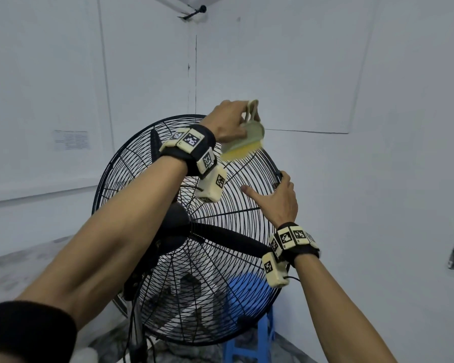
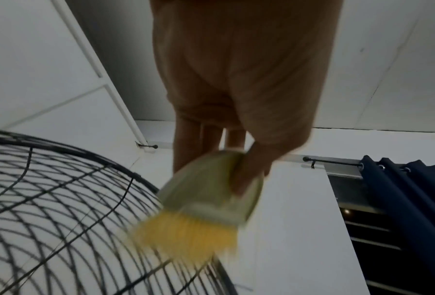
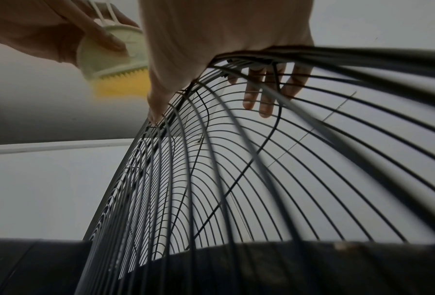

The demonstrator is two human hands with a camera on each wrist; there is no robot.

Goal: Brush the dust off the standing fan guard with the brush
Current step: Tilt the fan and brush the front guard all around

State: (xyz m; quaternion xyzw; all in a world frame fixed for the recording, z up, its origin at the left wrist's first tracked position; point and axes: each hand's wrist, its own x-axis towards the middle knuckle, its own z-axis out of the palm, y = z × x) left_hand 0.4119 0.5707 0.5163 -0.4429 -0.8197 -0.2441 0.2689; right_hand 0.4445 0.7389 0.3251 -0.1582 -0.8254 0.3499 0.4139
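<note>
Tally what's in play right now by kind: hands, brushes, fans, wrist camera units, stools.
Hands: 2, left hand gripping the brush, right hand holding the guard's rim
Brushes: 1, pale green brush with yellow bristles
Fans: 1, black standing fan
Wrist camera units: 2
Stools: 1, blue stool behind the fan
Total: 7

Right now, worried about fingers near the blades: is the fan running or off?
Off, it seems: the blade behind the guard looks sharp, not spun into a blur. No switch shows.
</note>
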